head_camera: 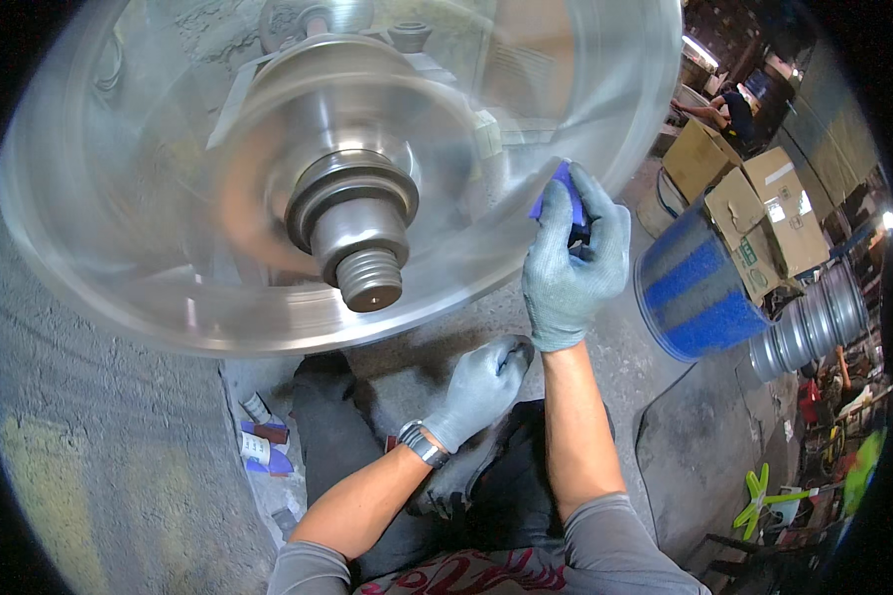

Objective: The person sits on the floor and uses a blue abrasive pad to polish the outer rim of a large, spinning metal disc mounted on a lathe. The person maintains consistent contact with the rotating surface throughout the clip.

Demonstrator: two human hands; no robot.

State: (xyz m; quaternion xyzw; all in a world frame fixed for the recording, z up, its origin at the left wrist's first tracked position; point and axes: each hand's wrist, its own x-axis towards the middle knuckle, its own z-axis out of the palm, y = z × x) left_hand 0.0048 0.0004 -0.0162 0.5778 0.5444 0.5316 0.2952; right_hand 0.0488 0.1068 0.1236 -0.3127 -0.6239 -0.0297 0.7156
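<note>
A large metal wheel rim (pixel 193 327), blurred by fast spinning, fills the upper left around a steel spindle with a threaded end (pixel 372 279). A stepped collar (pixel 353 193) sits on that spindle. My gloved right hand (pixel 577 260) pinches a folded piece of purple abrasive paper (pixel 558 195) between thumb and fingers at the right side of the rim; whether the paper touches metal cannot be told. Below the rim, my gloved left hand (pixel 484 387) is curled closed over my lap, close to my right wrist, with nothing visible in it.
Purple abrasive sheets (pixel 268 450) lie on the floor at the left. To the right stand a blue drum (pixel 703 297) topped with cardboard boxes (pixel 781 208), and stacked metal rims (pixel 811 327). A person (pixel 733 111) sits in the background. A bright green star-shaped base (pixel 755 502) is lower right.
</note>
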